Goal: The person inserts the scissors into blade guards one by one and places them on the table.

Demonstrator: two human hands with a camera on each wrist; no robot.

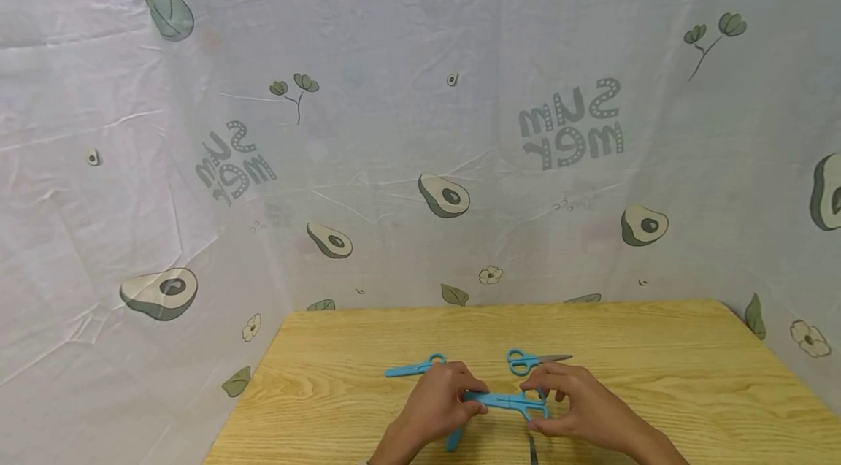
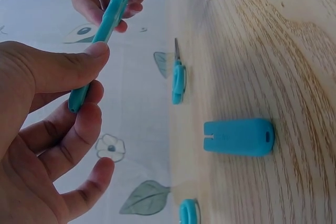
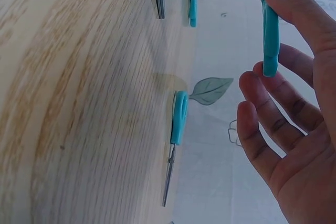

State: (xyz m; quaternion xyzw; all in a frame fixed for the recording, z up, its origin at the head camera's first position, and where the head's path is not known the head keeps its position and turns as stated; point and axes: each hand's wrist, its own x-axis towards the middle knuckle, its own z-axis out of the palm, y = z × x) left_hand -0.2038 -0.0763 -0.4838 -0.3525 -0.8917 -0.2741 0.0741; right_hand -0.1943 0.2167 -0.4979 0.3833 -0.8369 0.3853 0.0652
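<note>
Between my hands is a pair of scissors (image 1: 514, 401) with blue handles, its blades inside a blue sheath. My left hand (image 1: 442, 401) pinches the sheath end between thumb and fingers, as the left wrist view (image 2: 84, 90) also shows. At the other end, my right hand (image 1: 581, 405) holds the handle loops between thumb and fingertips. The right wrist view shows the handle (image 3: 271, 40) edge-on, held above the table. Below my left hand a loose blue sheath (image 2: 239, 137) lies on the wood.
Sheathed blue scissors (image 1: 407, 370) lie at the back left, and bare-bladed scissors (image 1: 523, 361) at the back right. A metal blade (image 1: 533, 450) points up from the front edge of the view. A patterned curtain (image 1: 394, 122) stands around the wooden table (image 1: 315, 377).
</note>
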